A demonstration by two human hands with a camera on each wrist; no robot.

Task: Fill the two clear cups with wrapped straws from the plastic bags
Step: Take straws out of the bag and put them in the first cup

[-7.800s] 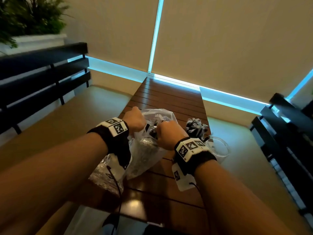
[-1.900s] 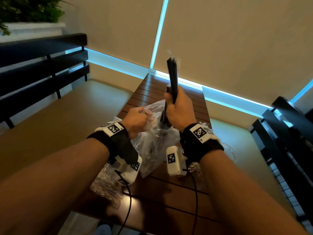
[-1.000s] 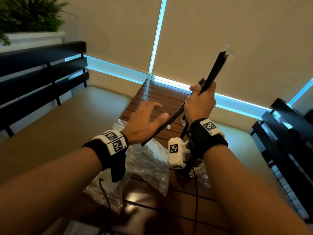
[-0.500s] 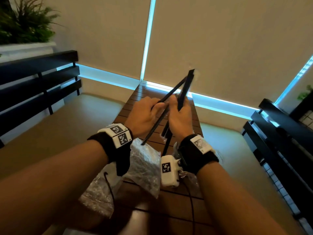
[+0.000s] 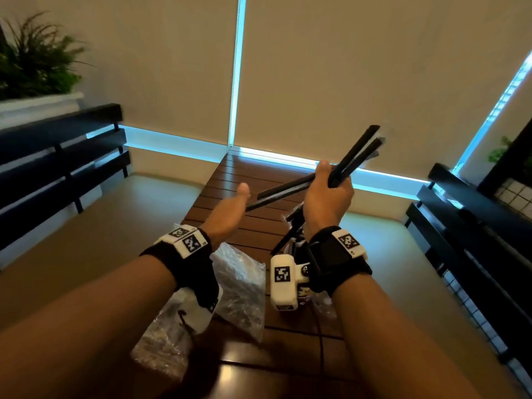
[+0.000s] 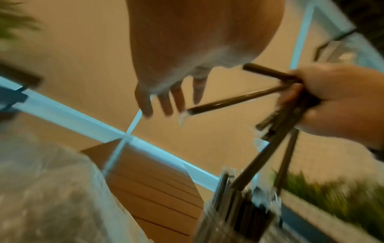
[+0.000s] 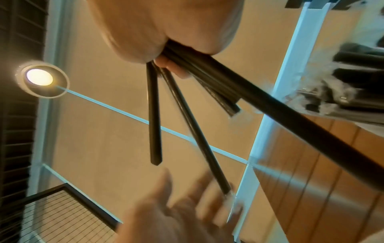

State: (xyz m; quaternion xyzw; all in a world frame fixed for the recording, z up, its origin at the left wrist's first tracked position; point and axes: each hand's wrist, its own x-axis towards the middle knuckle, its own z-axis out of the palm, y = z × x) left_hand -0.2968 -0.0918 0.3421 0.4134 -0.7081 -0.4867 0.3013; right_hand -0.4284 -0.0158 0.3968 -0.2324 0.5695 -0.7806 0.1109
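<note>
My right hand (image 5: 328, 194) is raised above the wooden table (image 5: 253, 180) and grips a splayed bundle of black wrapped straws (image 5: 349, 159), also seen as straws (image 7: 199, 92) fanning out of the fist. My left hand (image 5: 230, 208) hovers just left of them with fingers (image 6: 164, 100) straight and holds nothing; its fingertips are close to one straw's tip (image 6: 234, 100). A clear cup (image 6: 234, 218) packed with black straws stands below the right hand. Two crumpled plastic bags (image 5: 241, 286) lie on the table under my wrists.
Dark slatted benches (image 5: 60, 159) flank the table on the left, and another bench (image 5: 472, 226) on the right. Beige blinds (image 5: 316, 67) close off the far side. A potted plant (image 5: 34, 61) sits at the upper left.
Half a second ago both hands were together on the straws. My left hand has let go and opened, pulling back left. The right hand has moved right and up with the bundle.
</note>
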